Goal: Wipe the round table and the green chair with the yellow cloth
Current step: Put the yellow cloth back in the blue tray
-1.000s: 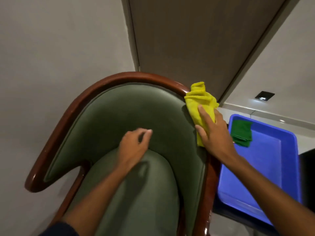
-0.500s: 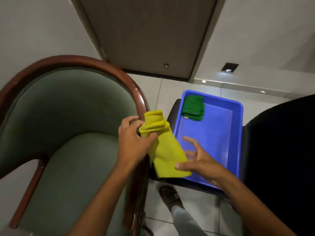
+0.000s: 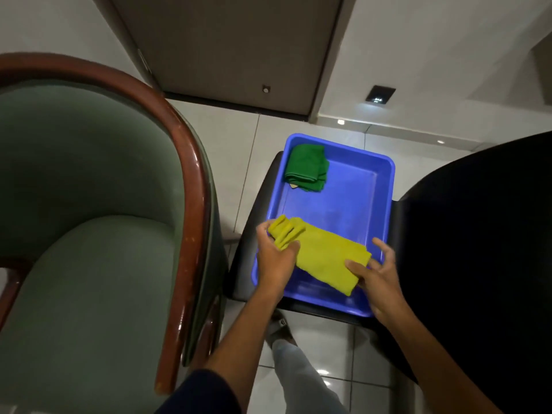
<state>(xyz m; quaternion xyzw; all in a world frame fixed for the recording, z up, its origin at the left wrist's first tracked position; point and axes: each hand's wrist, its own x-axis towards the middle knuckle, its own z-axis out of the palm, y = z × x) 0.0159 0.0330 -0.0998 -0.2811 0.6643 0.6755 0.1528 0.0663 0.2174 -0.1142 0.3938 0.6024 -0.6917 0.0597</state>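
The yellow cloth (image 3: 324,253) is stretched over the near end of a blue tray (image 3: 355,201). My left hand (image 3: 276,261) pinches its bunched left end. My right hand (image 3: 376,279) touches its right edge with the fingers spread. The green chair (image 3: 83,234) with its brown wooden frame fills the left of the view. A dark round surface (image 3: 478,249) at the right may be the round table; its top is too dark to make out.
A folded green cloth (image 3: 306,167) lies in the tray's far left corner. The tray rests on a black seat (image 3: 257,222) between the chair and the dark surface. A closed door (image 3: 233,49) stands behind. My leg and shoe (image 3: 280,327) are on the tiled floor below.
My view swung right from the chair. The yellow cloth left the chair's back, passed into my left hand, and now lies low over the blue tray with both hands on it.
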